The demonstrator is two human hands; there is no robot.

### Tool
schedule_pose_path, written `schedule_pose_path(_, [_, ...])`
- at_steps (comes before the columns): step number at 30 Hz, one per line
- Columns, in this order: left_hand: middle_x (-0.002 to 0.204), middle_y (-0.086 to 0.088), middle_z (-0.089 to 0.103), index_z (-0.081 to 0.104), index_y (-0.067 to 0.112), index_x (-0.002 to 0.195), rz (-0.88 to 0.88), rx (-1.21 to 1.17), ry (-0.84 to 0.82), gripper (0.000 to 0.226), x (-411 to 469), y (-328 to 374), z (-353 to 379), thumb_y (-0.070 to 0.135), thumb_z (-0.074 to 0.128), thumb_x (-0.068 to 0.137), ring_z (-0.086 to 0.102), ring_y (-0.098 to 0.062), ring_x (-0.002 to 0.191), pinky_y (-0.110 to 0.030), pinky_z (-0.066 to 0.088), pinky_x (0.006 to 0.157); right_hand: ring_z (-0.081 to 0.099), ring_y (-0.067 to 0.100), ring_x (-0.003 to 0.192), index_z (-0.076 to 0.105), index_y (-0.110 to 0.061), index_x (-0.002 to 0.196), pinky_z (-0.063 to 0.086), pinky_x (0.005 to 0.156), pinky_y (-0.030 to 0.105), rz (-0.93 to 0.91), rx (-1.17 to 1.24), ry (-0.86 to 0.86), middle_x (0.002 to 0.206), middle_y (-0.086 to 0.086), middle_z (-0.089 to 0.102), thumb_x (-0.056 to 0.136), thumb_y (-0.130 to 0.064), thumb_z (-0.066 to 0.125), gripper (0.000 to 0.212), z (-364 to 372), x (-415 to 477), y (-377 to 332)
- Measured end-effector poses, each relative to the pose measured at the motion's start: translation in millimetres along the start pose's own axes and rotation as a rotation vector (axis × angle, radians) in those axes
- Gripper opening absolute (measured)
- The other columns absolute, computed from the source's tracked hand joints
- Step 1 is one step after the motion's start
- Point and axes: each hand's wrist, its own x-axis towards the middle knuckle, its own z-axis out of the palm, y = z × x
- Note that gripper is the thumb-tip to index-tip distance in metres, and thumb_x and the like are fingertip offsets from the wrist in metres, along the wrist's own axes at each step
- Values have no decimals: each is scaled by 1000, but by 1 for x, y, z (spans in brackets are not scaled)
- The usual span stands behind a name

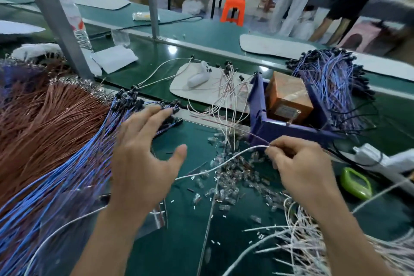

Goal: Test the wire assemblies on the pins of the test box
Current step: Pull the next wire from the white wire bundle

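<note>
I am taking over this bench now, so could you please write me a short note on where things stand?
Left hand: open, fingers spread over the black ends of the blue wire bundle at left.
Right hand: pinches a white wire near its end, just in front of the blue test box.
Done: cannot tell which piles are tested.
Left: the held wire is not yet on the box; the white wire pile lies at lower right.

Curved white wire (224, 161) near orange test box (289, 101)
</note>
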Motion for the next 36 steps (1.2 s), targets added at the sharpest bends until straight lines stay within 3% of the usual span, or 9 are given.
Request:
schedule_pose_path(6, [128,6,71,71,26,129,344,-16,-334,49,-16,74,60,33,81,81,56,-13,124,-33,24,121,59,5,53,74,-35,70,41,46,14,21,79,-39,60,-12,68,92,-19,71,28,0,-13,14])
schedule_pose_path(8, [103,6,78,78,29,118,251,-86,-435,31,-15,77,72,28,78,87,64,-11,102,-31,31,116,54,5,49,75,-36,72,38,44,17,20,89,-42,58,-10,66,92,-19,71,27,-6,-13,19])
schedule_pose_path(10, [81,10,76,81,37,103,10,-283,-555,19,-13,72,76,25,77,90,63,-11,81,-26,48,89,49,5,47,75,-36,75,35,44,18,37,88,-45,57,-8,65,92,-20,71,23,-13,-14,27])
schedule_pose_path(13, [73,16,76,80,47,88,-213,-460,-654,22,-4,59,76,25,80,87,65,-14,62,-27,52,57,49,4,45,75,-37,76,35,42,17,97,98,-47,57,-8,65,93,-22,71,23,-18,-16,39])
schedule_pose_path(19, [64,9,74,81,47,76,-310,-469,-647,28,13,44,71,20,86,82,45,1,43,-12,35,45,56,6,47,72,-42,75,42,49,26,136,-159,-132,57,-15,66,92,-29,66,22,-17,-20,54])
schedule_pose_path(22, [69,12,75,81,48,79,-219,-484,-660,29,9,61,73,20,86,82,54,-7,50,-20,43,48,58,4,48,72,-42,83,42,45,20,103,-96,-277,67,-19,70,90,-18,63,27,-15,-15,45])
schedule_pose_path(26, [82,16,75,83,41,86,-89,-547,-616,29,1,78,78,14,89,78,70,-3,79,-12,50,70,64,21,65,74,-38,94,53,61,40,11,177,-355,73,-8,73,90,-14,65,26,-11,-6,21])
schedule_pose_path(33, [76,10,78,82,42,79,-207,-546,-589,17,8,52,73,28,91,75,74,-9,74,-24,57,70,50,7,49,74,-31,76,43,47,25,-5,125,-257,62,-3,69,90,-21,71,18,-16,3,21])
schedule_pose_path(36, [76,14,78,82,44,81,-186,-518,-594,19,6,48,74,27,90,76,73,-4,74,-17,53,68,42,7,46,73,-25,71,35,43,19,50,150,-227,53,-3,60,94,-19,69,24,-9,2,23])
